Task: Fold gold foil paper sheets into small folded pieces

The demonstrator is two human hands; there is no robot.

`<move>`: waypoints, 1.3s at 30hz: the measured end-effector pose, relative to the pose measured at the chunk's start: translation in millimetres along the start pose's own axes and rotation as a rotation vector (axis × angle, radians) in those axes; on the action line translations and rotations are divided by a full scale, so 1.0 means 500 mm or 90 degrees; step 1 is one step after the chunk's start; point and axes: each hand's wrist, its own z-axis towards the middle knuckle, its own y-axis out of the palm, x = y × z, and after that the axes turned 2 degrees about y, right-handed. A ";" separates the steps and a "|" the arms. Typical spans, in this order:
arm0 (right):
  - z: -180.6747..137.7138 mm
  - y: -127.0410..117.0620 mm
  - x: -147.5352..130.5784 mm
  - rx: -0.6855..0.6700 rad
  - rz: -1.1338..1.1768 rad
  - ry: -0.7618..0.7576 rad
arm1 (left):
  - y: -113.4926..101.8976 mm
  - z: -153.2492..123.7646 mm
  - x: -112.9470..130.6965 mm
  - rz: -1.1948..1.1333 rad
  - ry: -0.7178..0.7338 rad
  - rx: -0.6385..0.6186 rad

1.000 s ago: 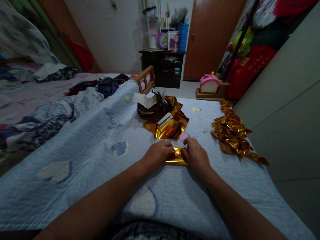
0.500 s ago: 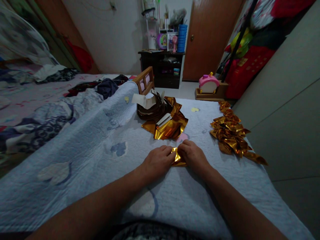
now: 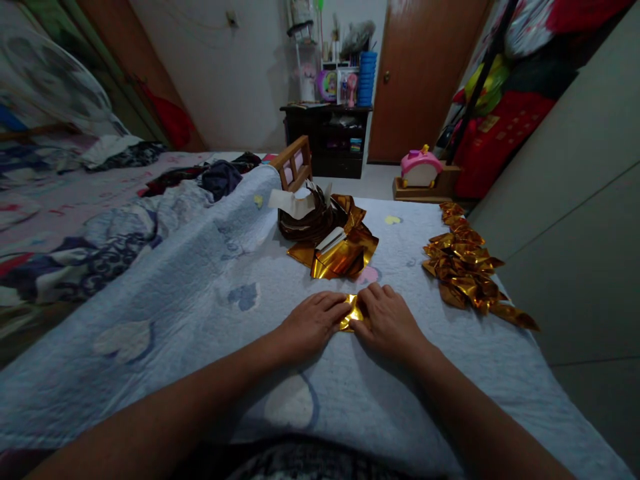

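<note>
A small piece of shiny gold foil paper [image 3: 351, 313] lies on the light blue quilt [image 3: 295, 400] in front of me, its sides covered by my fingers. My left hand [image 3: 315, 321] grips its left side, fingers bent over the edge. On the right side, my right hand [image 3: 387, 315] closes on the foil, the thumb resting on its near part. Just beyond the hands sits a loose heap of gold foil sheets [image 3: 345, 257], joined to a dark stack of papers [image 3: 303, 223] with white pieces sticking up.
Several folded gold foil pieces [image 3: 463, 267] form a row along the bed's right edge. A pink toy [image 3: 421, 168] stands beyond the far end, near a dark cabinet [image 3: 325, 140]. Rumpled clothes [image 3: 220, 179] lie to the left, and a pale panel [image 3: 575, 220] rises on the right.
My right hand has shifted slightly, its thumb now pressing over the foil, and less of the foil shows. My left hand stays on its side. The view has turned a little to the left.
</note>
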 end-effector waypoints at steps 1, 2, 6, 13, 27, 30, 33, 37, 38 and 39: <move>-0.002 0.001 -0.004 0.004 -0.007 0.008 | -0.001 -0.002 -0.004 -0.018 0.001 0.000; -0.003 0.002 -0.008 0.009 -0.013 0.018 | -0.001 -0.003 -0.008 -0.035 0.002 -0.002; -0.007 0.008 -0.025 0.029 -0.036 0.052 | -0.003 -0.004 -0.016 -0.074 -0.011 -0.016; -0.008 0.007 -0.019 0.005 -0.027 0.058 | -0.005 -0.006 -0.016 -0.078 -0.021 -0.026; -0.013 0.008 0.080 -0.064 0.038 0.085 | -0.004 -0.008 -0.015 -0.045 -0.019 -0.042; -0.014 0.002 0.095 -0.070 0.064 0.069 | -0.004 -0.008 -0.014 -0.045 -0.022 -0.044; -0.019 -0.019 0.097 -0.068 0.115 0.016 | -0.008 -0.006 -0.011 -0.044 -0.025 -0.048; -0.024 -0.045 0.061 -0.023 0.164 -0.071 | -0.021 -0.001 -0.005 -0.067 -0.022 -0.041; -0.024 -0.046 0.049 -0.026 0.168 -0.104 | -0.026 0.000 -0.003 -0.077 -0.018 -0.045; -0.023 -0.045 0.038 -0.046 0.166 -0.135 | -0.030 0.002 -0.002 -0.086 -0.016 -0.047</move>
